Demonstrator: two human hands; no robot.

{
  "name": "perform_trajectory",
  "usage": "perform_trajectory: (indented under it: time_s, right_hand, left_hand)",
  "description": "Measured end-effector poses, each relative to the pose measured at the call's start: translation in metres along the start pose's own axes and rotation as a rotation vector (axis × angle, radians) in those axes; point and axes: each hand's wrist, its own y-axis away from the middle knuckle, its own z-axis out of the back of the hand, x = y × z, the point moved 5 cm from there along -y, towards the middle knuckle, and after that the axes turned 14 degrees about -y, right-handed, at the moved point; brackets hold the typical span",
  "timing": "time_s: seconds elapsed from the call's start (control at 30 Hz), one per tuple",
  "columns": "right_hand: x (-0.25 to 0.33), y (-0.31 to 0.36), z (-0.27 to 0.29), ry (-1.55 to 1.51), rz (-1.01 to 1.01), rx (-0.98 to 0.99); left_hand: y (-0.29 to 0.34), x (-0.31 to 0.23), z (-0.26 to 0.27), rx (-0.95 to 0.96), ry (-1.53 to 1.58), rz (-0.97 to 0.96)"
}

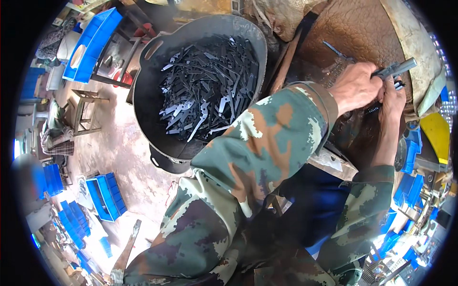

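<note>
Close together at the upper right, both my hands are closed around a dark grey metal piece (400,67) with a bar-like end that sticks out to the right. My left hand (355,86) grips it from the left, fingers curled in. Against it, my right hand (393,98) pinches from below, thumb pointing up. Between the fingers the rest of the piece is hidden, so its exact kind does not show. A thin dark metal strip (337,50) lies beyond the left hand on a wet-looking brown surface (365,28).
Left of my arms stands a big black tub (149,102) holding a heap of flat dark metal parts (210,83). A wooden stool (87,112) and blue bins (106,196) stand on the floor further left. A yellow panel (436,138) is at the right.
</note>
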Motion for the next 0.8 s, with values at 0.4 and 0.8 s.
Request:
perform_trajectory:
  time_s: [0.4,0.8]
  right_hand:
    - [0.003,0.000,-0.016,-0.088,-0.019,-0.077]
    - [0.011,0.017,-0.006,-0.107,-0.076,-0.151]
  left_hand:
    - [-0.001,0.008,0.050,-0.165,-0.203,-0.075]
    - [0.022,-0.030,0.046,-0.148,-0.011,0.035]
